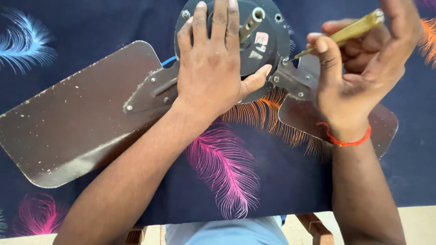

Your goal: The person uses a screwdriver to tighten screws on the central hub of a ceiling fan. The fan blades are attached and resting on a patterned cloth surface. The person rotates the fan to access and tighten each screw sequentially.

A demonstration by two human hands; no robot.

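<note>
Far out past the left hand, a brown fan blade (pixel 77 120) lies flat on a dark cloth (pixel 91 27) printed with feathers, its long axis running from the lower outer edge in toward the wrist, narrow end bolted to a metal bracket (pixel 152 93) just beside the hand. Left hand (pixel 213 68) spread wide open, palm down, fingers pointing away from the body, pressed flat on the round dark fan motor (pixel 268 45); thumb hooks the near rim of the motor. It grips nothing, only bears down. Between the hands, a short shaft (pixel 251 22) stands out of the motor's centre. Right hand (pixel 359 68) curled closed round a screwdriver (pixel 345 32) with a yellow see-through handle; the tool's long axis slants from upper outer side down toward the left hand, tip set at a screw on a second bracket (pixel 293 79). Under the right hand and wrist, a second blade (pixel 381 124) shows partly. Red thread (pixel 347 141) circles the right wrist.
</note>
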